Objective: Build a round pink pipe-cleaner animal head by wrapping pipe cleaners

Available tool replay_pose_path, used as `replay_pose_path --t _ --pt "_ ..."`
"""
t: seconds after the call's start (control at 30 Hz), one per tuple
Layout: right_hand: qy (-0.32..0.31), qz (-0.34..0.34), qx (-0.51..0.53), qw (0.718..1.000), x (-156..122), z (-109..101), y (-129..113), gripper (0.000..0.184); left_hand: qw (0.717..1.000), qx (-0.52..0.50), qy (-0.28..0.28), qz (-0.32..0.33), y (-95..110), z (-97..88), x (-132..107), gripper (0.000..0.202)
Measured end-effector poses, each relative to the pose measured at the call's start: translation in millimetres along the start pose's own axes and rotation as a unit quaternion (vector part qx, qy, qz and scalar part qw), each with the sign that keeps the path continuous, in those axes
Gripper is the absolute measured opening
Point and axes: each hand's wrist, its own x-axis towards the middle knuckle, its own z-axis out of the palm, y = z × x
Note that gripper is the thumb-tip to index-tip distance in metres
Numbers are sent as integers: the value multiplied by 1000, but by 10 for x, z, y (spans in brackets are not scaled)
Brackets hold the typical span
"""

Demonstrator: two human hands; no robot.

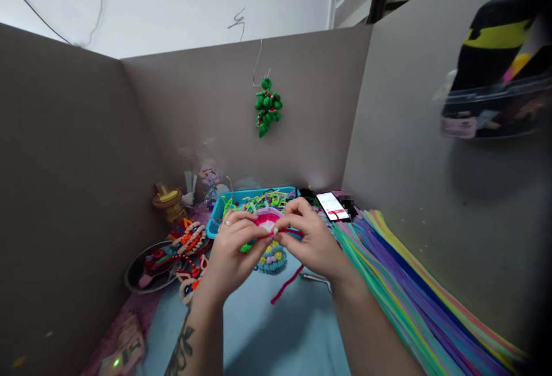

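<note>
Both my hands are raised over the middle of the table, fingertips almost meeting. Between them is a rounded pink-and-white pipe-cleaner piece point(268, 218). My left hand point(235, 246) pinches its lower left edge, with thumb and fingers closed. On the other side, my right hand point(309, 239) pinches the lower right edge between thumb and forefinger. A dark red pipe cleaner point(287, 285) hangs or lies below the right hand; whether it joins the piece is hidden. Just beneath the hands sits a blue fuzzy piece with yellow and lilac balls point(272, 260). Pliers point(317, 278) lie near my right wrist.
Behind the hands stands a blue tray point(212, 225) of coloured pipe-cleaner scraps. A phone point(333, 207) lies to its right, above long bundled pipe cleaners point(388, 284). At left are a metal bowl point(131, 284) and orange fuzzy figures point(190, 238). Grey panels point(207, 106) enclose the table.
</note>
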Motion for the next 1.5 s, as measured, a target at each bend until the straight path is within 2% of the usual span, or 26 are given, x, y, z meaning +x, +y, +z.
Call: replay_pose_path --t 0.13,0.33,0.8,0.97,1.27,1.5 --pt "13 -18 2 1000 -2 25 11 13 997 -69 5 -25 9 4 21 7" --pt "94 -123 -33 987 -36 119 71 19 992 -104 13 -72 21 1 26 7" --pt "88 -174 -105 975 -44 143 85 30 993 -86 -3 -86 17 -30 15 9" --pt "81 -161 -124 976 -22 132 101 28 993 -93 -15 -65 -16 -14 -1 7" --pt "33 -115 -113 986 -22 126 96 18 997 -72 -14 31 -49 23 4 10" --pt "21 -109 -124 986 -34 65 72 17 997 -62 -46 14 -15 60 25 3"
